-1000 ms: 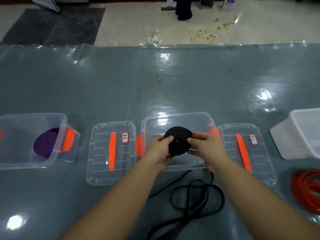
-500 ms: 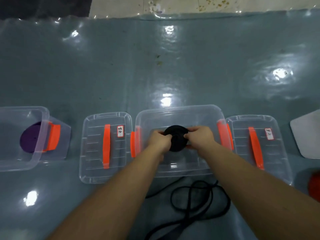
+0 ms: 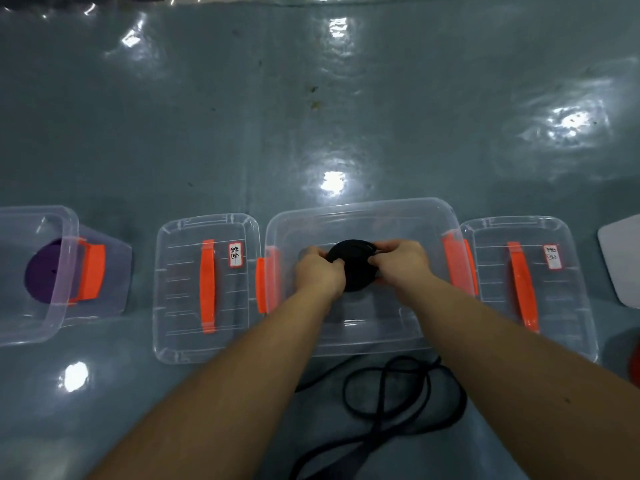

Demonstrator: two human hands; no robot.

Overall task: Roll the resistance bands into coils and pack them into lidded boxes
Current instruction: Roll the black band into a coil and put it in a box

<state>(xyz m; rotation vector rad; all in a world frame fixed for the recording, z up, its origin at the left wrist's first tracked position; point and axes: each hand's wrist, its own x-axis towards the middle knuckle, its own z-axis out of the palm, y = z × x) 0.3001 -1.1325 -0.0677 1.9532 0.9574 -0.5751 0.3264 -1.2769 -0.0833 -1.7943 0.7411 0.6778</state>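
Note:
A black coiled band (image 3: 355, 263) sits low inside the open clear box (image 3: 360, 211) in the middle of the table. My left hand (image 3: 320, 271) grips its left side and my right hand (image 3: 401, 263) grips its right side, fingers curled round the roll. Two clear lids with orange handles lie flat beside this box, one on the left (image 3: 183, 292) and one on the right (image 3: 561, 296). A second black band (image 3: 398, 407) lies loose in loops in front of the box. At the far left a purple coil (image 3: 41, 275) rests in another open box (image 3: 52, 216).
The table has a glossy blue-green plastic cover (image 3: 311, 116). A white container corner (image 3: 620, 258) shows at the right edge, with a sliver of an orange band (image 3: 635, 362) below it. Orange latches flank the middle box.
Both hands have lowered the black coil from above the box rim down into the middle box. The camera has tilted downward, so the floor beyond the table has left the view.

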